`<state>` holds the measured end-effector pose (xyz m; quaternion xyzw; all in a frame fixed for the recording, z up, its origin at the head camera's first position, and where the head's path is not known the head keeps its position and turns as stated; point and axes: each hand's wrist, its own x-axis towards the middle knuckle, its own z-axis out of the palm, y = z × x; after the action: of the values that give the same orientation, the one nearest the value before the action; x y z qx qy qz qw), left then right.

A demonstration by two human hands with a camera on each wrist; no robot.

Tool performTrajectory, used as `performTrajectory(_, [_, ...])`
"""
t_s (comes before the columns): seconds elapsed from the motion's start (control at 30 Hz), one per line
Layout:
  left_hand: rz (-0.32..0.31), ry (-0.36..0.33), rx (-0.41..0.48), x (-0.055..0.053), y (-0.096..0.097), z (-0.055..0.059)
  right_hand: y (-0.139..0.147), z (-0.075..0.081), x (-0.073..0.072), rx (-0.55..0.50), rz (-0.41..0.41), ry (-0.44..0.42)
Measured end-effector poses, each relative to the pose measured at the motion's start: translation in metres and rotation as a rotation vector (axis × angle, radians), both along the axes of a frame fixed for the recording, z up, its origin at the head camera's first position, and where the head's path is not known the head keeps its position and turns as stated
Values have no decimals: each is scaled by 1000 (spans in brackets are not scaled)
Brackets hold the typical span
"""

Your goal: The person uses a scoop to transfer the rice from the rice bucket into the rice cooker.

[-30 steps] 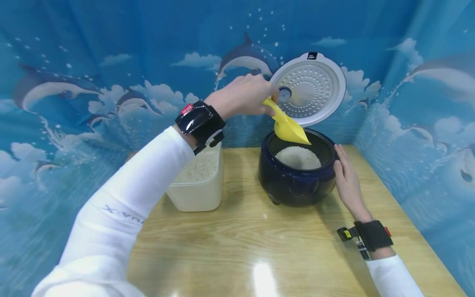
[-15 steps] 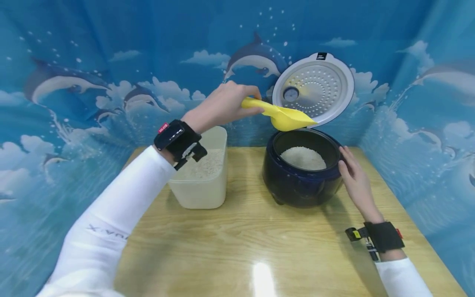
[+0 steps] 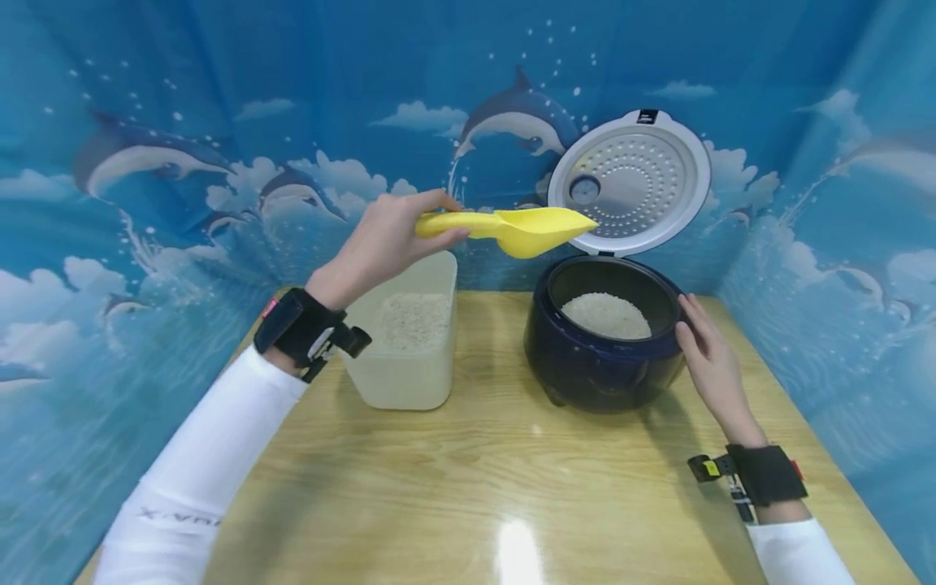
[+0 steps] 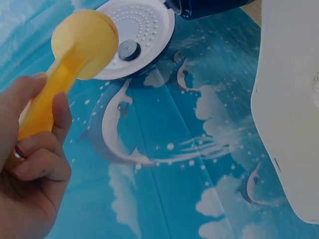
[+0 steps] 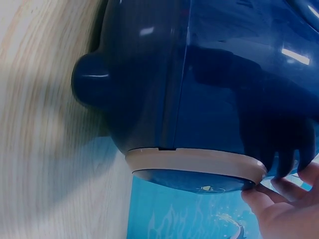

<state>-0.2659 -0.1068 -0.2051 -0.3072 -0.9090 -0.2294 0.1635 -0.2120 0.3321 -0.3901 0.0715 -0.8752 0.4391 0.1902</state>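
Since a second ago the yellow scoop [image 3: 544, 231] has travelled leftward and levelled out, tip no longer dipping over the rice cooker [image 3: 600, 370]; the left hand [image 3: 387, 236] carried it back, while the right hand [image 3: 709, 349] has stayed against the cooker's side.

In the head view, what the coming move seems to turn on is how the scoop sits relative to the white bin [image 3: 402, 382]: the left hand hangs above the bin's far part, but the scoop's bowl sticks out to the right, over the gap between bin and cooker. Its long axis runs roughly sideways, tip towards the raised lid [image 3: 632, 183]. The left hand is nearer the bin; the right is well apart from the scoop. Rice lies in both containers.

In the left wrist view, fingers and thumb are wrapped round the scoop's handle, the bowl extending beyond them, with the bin off to the other side.

In the right wrist view, the right hand grasps nothing; its fingertips touch the cooker's dark side.
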Motion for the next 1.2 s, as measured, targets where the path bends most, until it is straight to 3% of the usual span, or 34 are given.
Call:
performTrajectory(0.23, [173,129,65,28,-26,-18,-2,-2,0,-7,-11,6])
performTrajectory(0.43, [282,202,98,43,-45,-33,-3,-4,-1,-5,-16,22])
performTrajectory(0.57, [351,210,97,53,-57,-36,-4,-5,-1,-11,-24,34])
performTrajectory(0.7, [409,210,52,61,-69,-31,-5,-5,0,-13,-27,41])
performTrajectory(0.8, [431,194,2,64,-77,-25,-5,-6,0,-14,-31,32])
performTrajectory(1.0, [438,92,-99,66,-87,-16,-5,-6,0,-16,-38,28])
performTrajectory(1.2, [410,-81,-221,62,-90,-14,-6,-6,-1,-20,-36,28])
